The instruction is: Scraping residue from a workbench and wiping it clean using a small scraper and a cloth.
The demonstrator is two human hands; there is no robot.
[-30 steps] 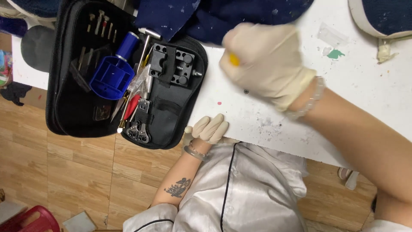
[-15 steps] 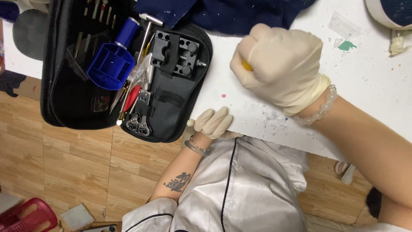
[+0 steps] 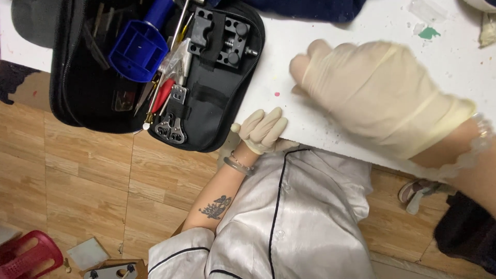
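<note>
Your gloved right hand (image 3: 382, 95), fingers curled together over nothing visible, sweeps the white tabletop (image 3: 289, 62); your left hand (image 3: 263, 132), fingers together, grips its edge beside the black tool case (image 3: 206, 119). Keep that brace firm.

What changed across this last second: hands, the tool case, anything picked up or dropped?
The right hand, earlier fisted around a small yellow item, now lies flatter over the white table, blurred; the yellow item no longer shows, so whether it is held cannot be told. The left hand stays gripping the table edge. The open black tool case and its tools look unmoved; only the view shifted.
</note>
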